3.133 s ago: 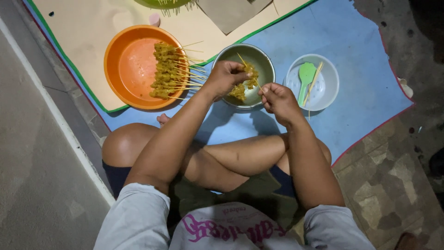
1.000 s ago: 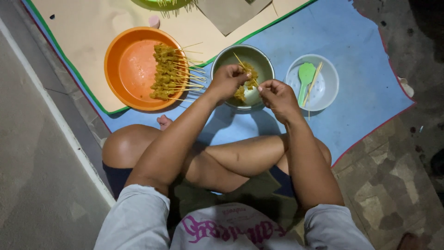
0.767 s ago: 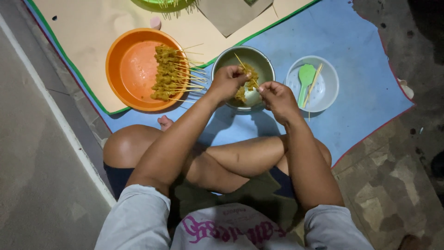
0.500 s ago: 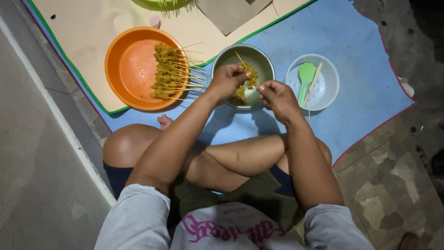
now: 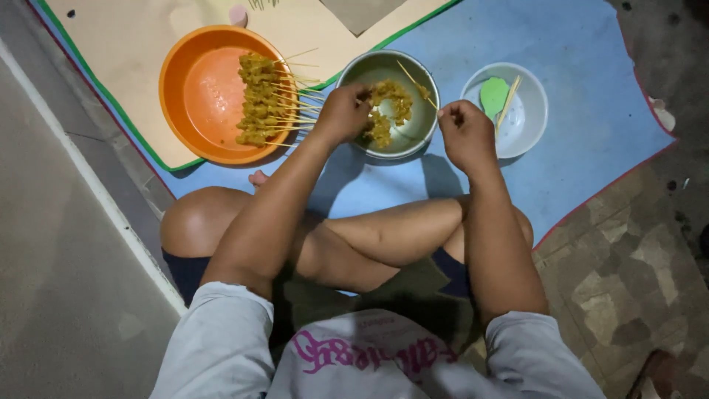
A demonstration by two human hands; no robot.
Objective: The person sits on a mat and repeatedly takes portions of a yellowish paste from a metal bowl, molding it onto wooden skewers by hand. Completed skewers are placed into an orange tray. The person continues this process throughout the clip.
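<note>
Big blue mat (image 5: 561, 185) on the floor, tan sheet (image 5: 133, 44) up top with an orange basin (image 5: 199, 103) of finished skewers (image 5: 262, 100). The metal bowl (image 5: 425, 125) of yellowish meat chunks (image 5: 391, 96) sits mid-mat. Left hand (image 5: 343, 111) digs into the meat, grip closed around chunks. Right hand (image 5: 465, 133) pinches a thin bamboo stick (image 5: 413, 80) angled over the bowl. Small white bowl (image 5: 528, 125) just beside.

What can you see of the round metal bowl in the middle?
The round grey metal bowl sits upright on the blue mat, between the orange plastic basin and the white bowl. It holds yellowish marinated meat pieces. The left hand reaches over its rim; the right hand holds a thin wooden skewer above it.
</note>
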